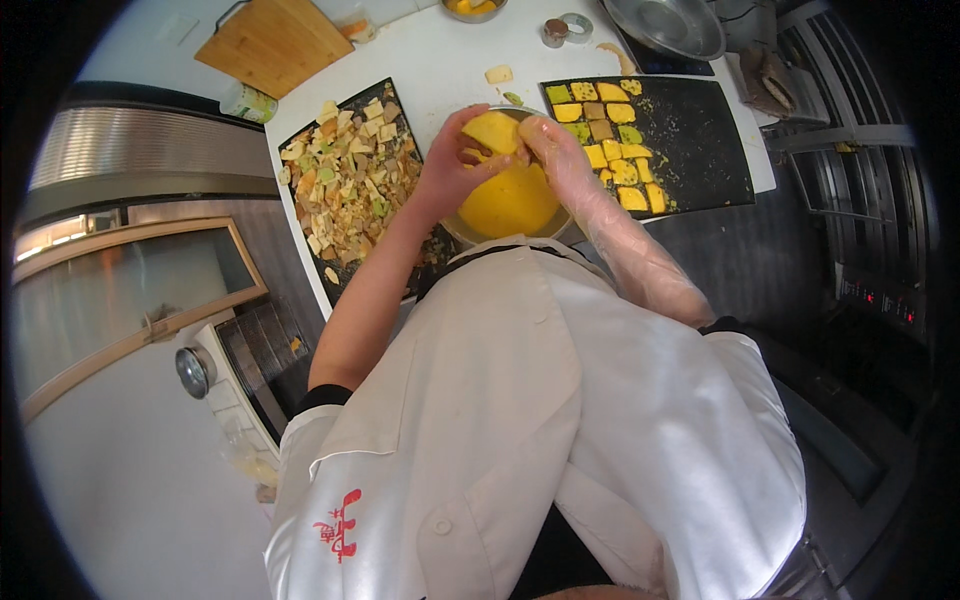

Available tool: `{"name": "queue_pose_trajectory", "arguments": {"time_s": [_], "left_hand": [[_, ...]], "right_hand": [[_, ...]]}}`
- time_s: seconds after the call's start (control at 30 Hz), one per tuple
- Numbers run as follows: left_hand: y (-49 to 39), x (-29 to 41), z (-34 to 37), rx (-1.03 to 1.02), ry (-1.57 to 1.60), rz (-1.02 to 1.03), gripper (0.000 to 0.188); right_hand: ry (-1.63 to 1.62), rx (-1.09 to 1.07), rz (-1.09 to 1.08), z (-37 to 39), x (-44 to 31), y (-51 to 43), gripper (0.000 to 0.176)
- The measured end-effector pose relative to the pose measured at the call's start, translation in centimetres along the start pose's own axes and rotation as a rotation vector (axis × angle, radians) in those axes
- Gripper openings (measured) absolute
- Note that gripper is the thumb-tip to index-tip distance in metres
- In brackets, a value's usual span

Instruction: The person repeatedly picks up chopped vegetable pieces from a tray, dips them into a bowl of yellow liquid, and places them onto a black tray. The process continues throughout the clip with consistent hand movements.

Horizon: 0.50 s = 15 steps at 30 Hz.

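Observation:
My left hand, bare, and my right hand, in a clear plastic glove, hold a yellow-coated piece of bread or cake between them. Both are over a round metal bowl of yellow liquid. To the right, a black tray bears rows of yellow, green and brown coated pieces on its left part. At the left, another black tray is heaped with cut pale, brown and green bread-like pieces.
Beyond the bowl lie a pale slice and a tape roll. A small bowl stands at the back. A wooden board leans at the back left; a large metal bowl stands back right.

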<state>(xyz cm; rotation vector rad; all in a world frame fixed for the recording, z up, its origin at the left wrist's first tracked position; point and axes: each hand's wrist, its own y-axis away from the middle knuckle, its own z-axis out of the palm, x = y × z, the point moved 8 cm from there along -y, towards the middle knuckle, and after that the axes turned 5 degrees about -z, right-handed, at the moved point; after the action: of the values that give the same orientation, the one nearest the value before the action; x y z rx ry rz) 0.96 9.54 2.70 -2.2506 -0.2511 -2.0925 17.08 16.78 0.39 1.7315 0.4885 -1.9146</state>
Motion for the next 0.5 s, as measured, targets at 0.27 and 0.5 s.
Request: {"name": "queue_pose_trajectory", "arguments": {"time_s": [0.27, 0.5], "left_hand": [[0.8, -0.5, -0.7, 0.298, -0.306, 0.06, 0.061], [1.1, -2.5, 1.4, -0.022, -0.589, -0.136, 0.058]], "right_hand": [[-0.011, 0.105, -0.054, 0.7, 0.4, 0.5, 0.01], [0.238, 0.162, 0.079, -5.1, 6.8, -1.0, 0.025]]}}
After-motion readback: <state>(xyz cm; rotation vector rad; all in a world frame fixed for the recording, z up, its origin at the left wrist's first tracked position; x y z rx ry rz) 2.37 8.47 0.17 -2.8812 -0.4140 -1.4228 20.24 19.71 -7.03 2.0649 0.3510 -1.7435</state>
